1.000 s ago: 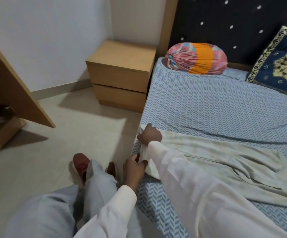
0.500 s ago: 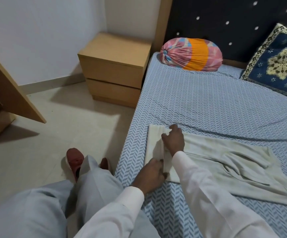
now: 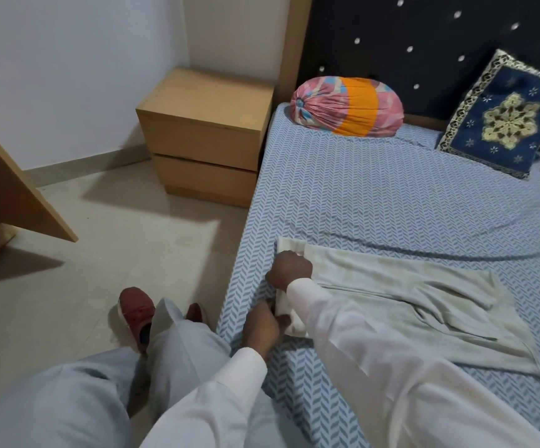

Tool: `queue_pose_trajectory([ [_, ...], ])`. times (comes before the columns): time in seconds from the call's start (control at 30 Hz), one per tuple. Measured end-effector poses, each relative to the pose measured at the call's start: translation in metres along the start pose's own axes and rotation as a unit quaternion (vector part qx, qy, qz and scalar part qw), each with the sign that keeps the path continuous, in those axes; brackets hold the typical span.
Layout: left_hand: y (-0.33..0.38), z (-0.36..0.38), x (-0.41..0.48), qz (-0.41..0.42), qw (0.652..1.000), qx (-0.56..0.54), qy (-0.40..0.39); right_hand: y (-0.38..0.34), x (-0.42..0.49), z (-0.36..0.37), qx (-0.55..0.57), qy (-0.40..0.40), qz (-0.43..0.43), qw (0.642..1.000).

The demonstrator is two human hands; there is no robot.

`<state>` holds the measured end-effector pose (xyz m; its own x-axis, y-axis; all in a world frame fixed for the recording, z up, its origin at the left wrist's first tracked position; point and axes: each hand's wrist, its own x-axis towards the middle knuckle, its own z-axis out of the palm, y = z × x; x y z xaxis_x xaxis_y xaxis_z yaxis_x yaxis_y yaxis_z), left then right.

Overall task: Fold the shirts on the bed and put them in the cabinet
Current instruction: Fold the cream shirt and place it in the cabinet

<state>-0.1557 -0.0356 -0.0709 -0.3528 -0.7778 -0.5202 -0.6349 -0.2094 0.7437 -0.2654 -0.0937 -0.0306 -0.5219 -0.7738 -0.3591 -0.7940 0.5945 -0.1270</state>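
While the pale shirt (image 3: 407,305) lies flat by the near edge of the bed (image 3: 391,205), left hand (image 3: 262,328) pinches its folded end's near corner and right hand (image 3: 289,270) curls over the far corner, likely squaring the fold.

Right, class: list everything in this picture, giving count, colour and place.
bed: one, blue herringbone sheet, right
shirt: one, pale grey, flat on bed's near side
headboard: one, dark, studded
bolster: one, pink and orange, by headboard
cushion: one, navy and gold, far right
nightstand: one, light wood, left of bed
cabinet door: one, wood, left edge
shoes: two, red, on floor
left hand: one, grips shirt's near corner
right hand: one, grips shirt's far corner
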Motion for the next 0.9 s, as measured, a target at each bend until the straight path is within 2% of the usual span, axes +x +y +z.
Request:
queue_pose_trajectory([
  [0.1, -0.001, -0.031, -0.009, -0.003, 0.997, -0.066, 0.034, -0.028, -0.007, -0.015, -0.036, 0.019, -0.076, 0.996],
  [0.23, -0.005, -0.097, -0.032, 0.065, 0.978, -0.02, 0.196, -0.093, -0.016, -0.035, -0.016, 0.039, -0.167, 0.985],
  [0.33, -0.005, -0.142, -0.044, 0.117, 0.955, -0.018, 0.271, -0.133, -0.024, -0.047, 0.027, 0.05, -0.183, 0.982],
  [0.4, -0.004, -0.151, -0.049, 0.14, 0.951, -0.013, 0.274, -0.136, -0.027, -0.051, 0.066, 0.042, -0.169, 0.983],
  [0.5, 0.002, -0.131, -0.056, 0.196, 0.95, -0.003, 0.241, -0.097, -0.028, -0.051, 0.183, 0.017, -0.137, 0.973],
  [0.6, 0.009, -0.086, -0.059, 0.269, 0.94, 0.03, 0.206, -0.018, -0.029, -0.039, 0.372, 0.001, -0.139, 0.918],
  [0.67, 0.01, -0.059, -0.056, 0.293, 0.92, 0.157, 0.209, 0.037, -0.032, -0.028, 0.485, 0.003, -0.122, 0.866],
  [0.73, 0.012, -0.033, -0.054, 0.279, 0.88, 0.326, 0.202, 0.088, -0.037, -0.019, 0.561, -0.011, -0.087, 0.823],
  [0.8, 0.01, -0.013, -0.048, 0.259, 0.854, 0.414, 0.179, 0.126, -0.043, -0.017, 0.593, -0.019, -0.061, 0.803],
  [0.9, 0.011, 0.012, -0.037, 0.265, 0.823, 0.478, 0.154, 0.181, -0.049, -0.016, 0.607, -0.018, -0.04, 0.794],
])
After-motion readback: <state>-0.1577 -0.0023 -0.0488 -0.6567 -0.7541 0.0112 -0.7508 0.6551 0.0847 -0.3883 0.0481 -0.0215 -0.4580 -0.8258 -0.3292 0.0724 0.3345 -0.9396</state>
